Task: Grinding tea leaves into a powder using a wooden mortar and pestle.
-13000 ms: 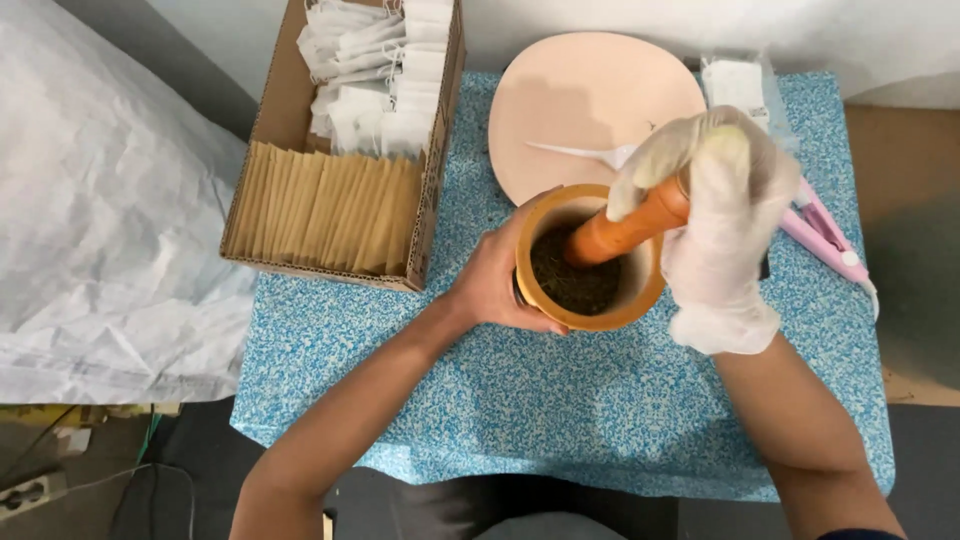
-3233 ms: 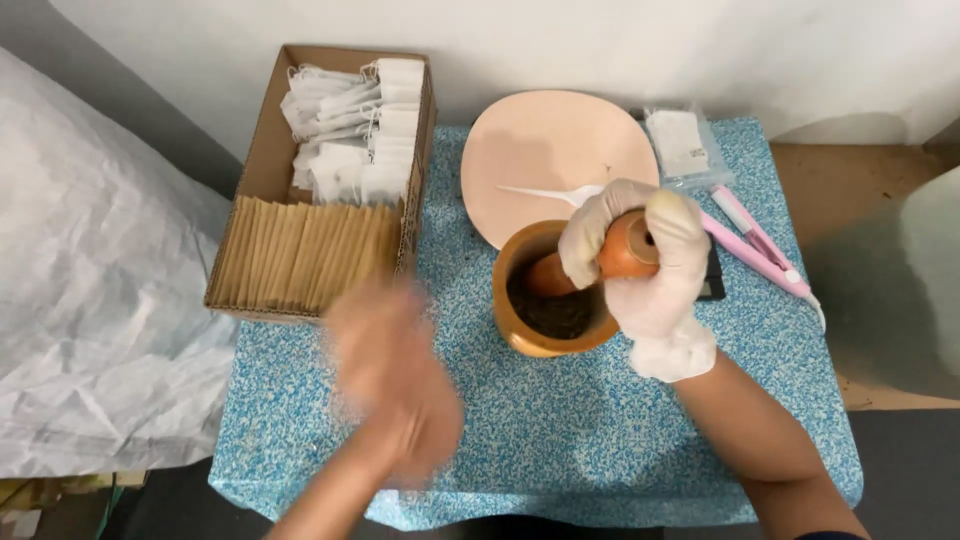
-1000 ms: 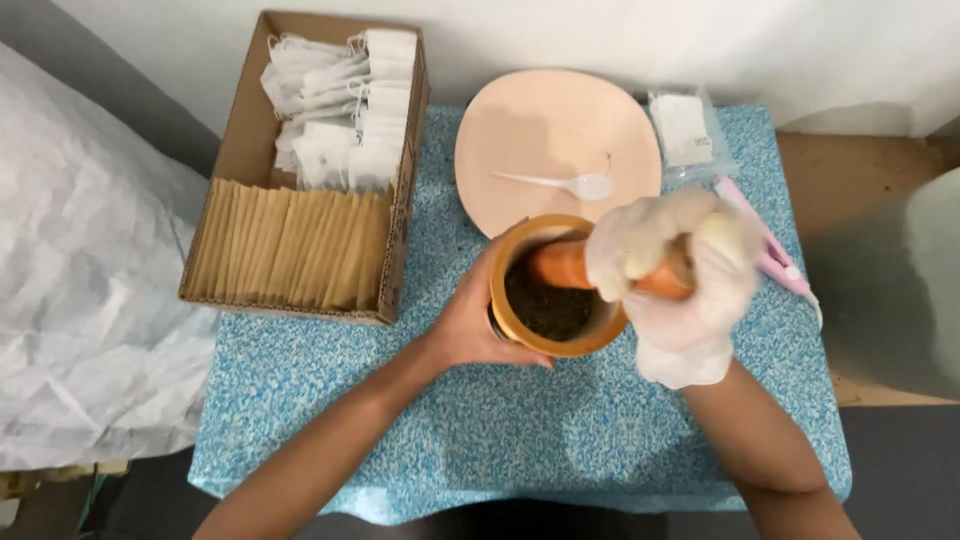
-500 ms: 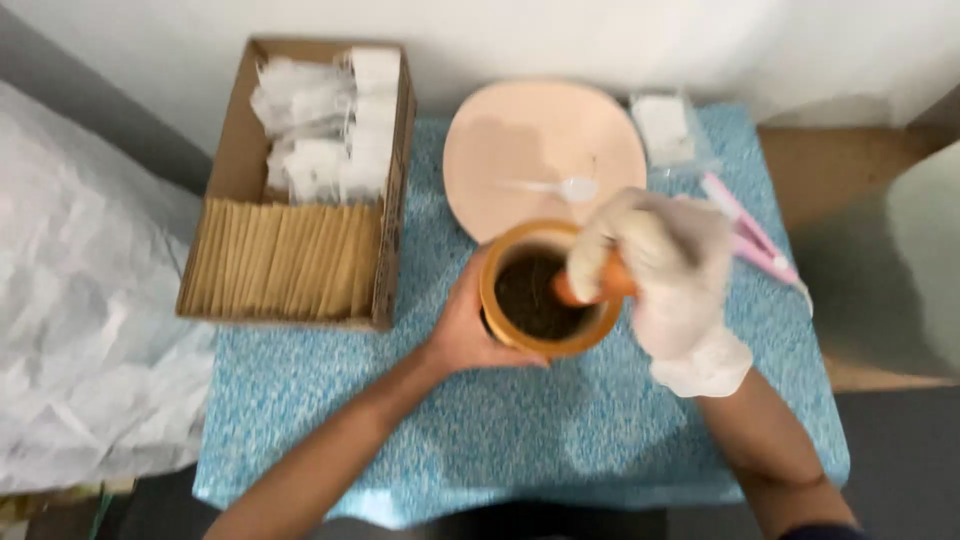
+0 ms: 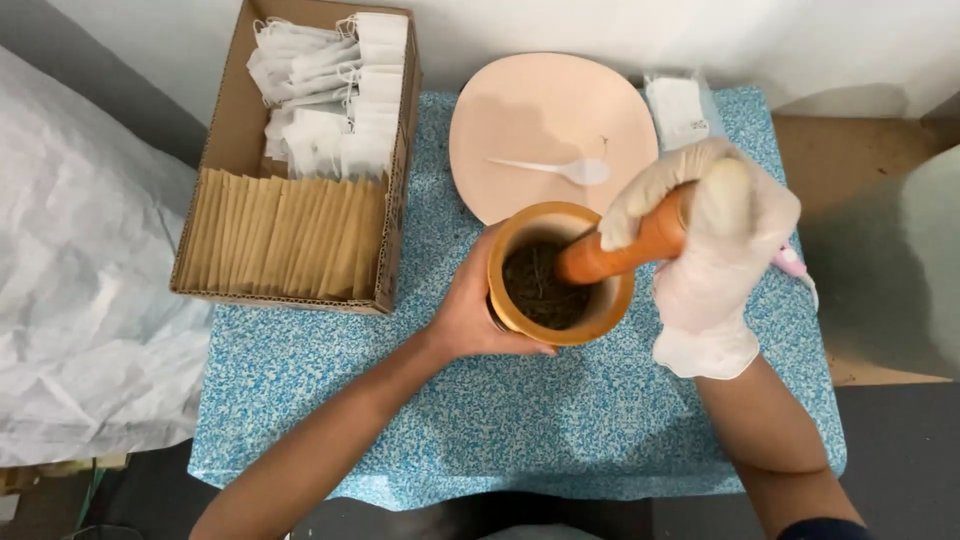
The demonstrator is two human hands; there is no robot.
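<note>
Gloved right hand (image 5: 715, 235), fingers wrapped around the tilted orange pestle (image 5: 620, 250); bare left hand (image 5: 470, 310) cups the mortar (image 5: 610, 310), fingers apparently curled behind it.

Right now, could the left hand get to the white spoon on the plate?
Probably yes, but the left hand holds the mortar, which stands between it and the white spoon; it would have to let go and reach past.

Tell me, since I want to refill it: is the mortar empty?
Not empty. The mortar holds dark shredded material at its bottom, with the pestle pressed into it.
</note>
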